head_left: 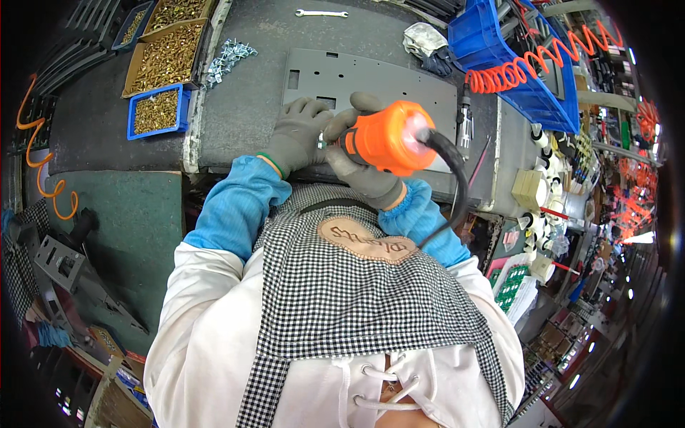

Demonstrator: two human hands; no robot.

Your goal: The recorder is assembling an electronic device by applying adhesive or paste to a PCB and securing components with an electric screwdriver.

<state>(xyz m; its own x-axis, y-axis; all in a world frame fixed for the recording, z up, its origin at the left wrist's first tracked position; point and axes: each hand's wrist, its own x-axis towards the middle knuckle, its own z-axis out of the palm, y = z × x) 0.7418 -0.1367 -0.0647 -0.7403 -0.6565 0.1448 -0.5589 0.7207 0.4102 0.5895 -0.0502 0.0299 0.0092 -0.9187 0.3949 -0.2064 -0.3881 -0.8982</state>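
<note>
A grey flat metal panel [389,85] with several cutouts and small holes lies on the dark bench before me. My left hand [296,135], in a grey glove, rests on its near left part with the fingers stretched out. Wrapped round an orange corded power tool [396,139] is my right hand [367,178], also gloved. The tool lies sideways, its silver tip [322,139] pointing left and close against my left hand. Its black cable [457,171] arcs away to the right. Whether the tip touches a fastener is hidden.
Brass-coloured fasteners fill a cardboard box [165,60] and a blue bin [157,114] at left. Beside them lies a pile of silver fasteners [228,63]. A wrench [321,13] lies at the back. Right are a crumpled cloth [426,41], blue crates [528,78] and a red coiled hose [499,78].
</note>
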